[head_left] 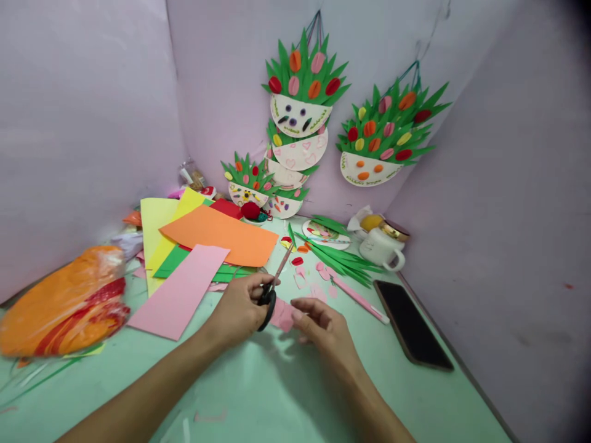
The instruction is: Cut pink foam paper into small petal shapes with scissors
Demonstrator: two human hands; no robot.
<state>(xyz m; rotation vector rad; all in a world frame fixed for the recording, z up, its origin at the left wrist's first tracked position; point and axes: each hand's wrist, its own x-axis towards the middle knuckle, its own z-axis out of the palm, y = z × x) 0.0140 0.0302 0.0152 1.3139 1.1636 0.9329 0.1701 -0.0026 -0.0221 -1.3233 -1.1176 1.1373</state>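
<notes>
Left hand (240, 307): fingers clamped on black-handled scissors (272, 296), blades pointing away over bench (258, 394). Right hand (327, 329): fingers pinching small pink paper (281, 318) beside handles.

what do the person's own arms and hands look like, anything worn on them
The left hand and right hand are bare, with no gloves. The left forearm and right forearm show no sleeves as far as the picture reaches. No watch, bracelet or ring is visible on either side.
</notes>
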